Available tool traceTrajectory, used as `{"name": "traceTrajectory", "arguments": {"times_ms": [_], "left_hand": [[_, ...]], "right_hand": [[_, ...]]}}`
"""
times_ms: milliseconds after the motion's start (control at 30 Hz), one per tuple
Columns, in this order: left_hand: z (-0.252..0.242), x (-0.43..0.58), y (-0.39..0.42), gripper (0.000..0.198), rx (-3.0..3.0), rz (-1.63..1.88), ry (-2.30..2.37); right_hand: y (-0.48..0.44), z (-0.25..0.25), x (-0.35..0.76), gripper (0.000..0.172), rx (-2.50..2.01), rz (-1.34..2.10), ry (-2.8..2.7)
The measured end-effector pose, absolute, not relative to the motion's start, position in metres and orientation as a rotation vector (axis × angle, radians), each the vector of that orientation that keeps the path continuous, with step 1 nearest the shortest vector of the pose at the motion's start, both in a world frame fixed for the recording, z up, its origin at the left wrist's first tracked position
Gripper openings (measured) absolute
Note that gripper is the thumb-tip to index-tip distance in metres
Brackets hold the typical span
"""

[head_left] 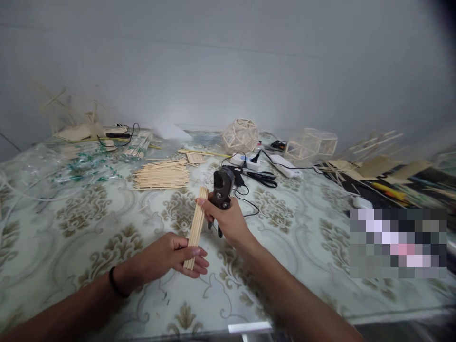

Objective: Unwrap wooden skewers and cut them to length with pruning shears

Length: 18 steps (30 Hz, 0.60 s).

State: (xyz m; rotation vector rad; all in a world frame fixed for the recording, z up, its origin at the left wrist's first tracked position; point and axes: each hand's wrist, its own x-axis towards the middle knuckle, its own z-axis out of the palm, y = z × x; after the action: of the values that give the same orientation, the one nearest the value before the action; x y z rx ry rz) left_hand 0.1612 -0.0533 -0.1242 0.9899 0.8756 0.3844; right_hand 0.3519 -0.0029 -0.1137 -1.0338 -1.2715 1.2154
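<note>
A flat bundle of pale wooden sticks [197, 221] slants upward over the middle of the table. Its lower end lies across the fingers of my left hand [181, 256], pinned there by the thumb. My right hand [228, 216] is closed around a black hand cutter [223, 185] with its head pointing up. The thumb and fingers of that same hand also touch the upper end of the bundle. The cutter's handles are partly hidden behind the hand. Farther back lies a pile of similar wooden sticks [162, 174].
Scissors [261, 178], a power strip [252, 164] and black cords lie beyond my right hand. Two stick-frame models, a rounded one [241, 137] and a longer one [311, 145], stand near the wall. Plastic wrapping [78, 166] spreads at left; boards [377, 167] lie at right.
</note>
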Motion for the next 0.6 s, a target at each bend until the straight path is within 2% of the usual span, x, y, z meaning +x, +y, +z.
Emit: {"name": "traceTrajectory", "arguments": {"times_ms": [300, 600], "left_hand": [[-0.1247, 0.1610, -0.0529, 0.054, 1.036, 0.389, 0.858], [-0.1219, 0.1644, -0.0529, 0.058, 1.024, 0.542, 0.886]], "right_hand": [[-0.0058, -0.1079, 0.3531, 0.046, -1.035, 1.208, -1.284], [-0.0004, -0.1088, 0.3559, 0.046, -1.075, 1.114, -1.213]]}}
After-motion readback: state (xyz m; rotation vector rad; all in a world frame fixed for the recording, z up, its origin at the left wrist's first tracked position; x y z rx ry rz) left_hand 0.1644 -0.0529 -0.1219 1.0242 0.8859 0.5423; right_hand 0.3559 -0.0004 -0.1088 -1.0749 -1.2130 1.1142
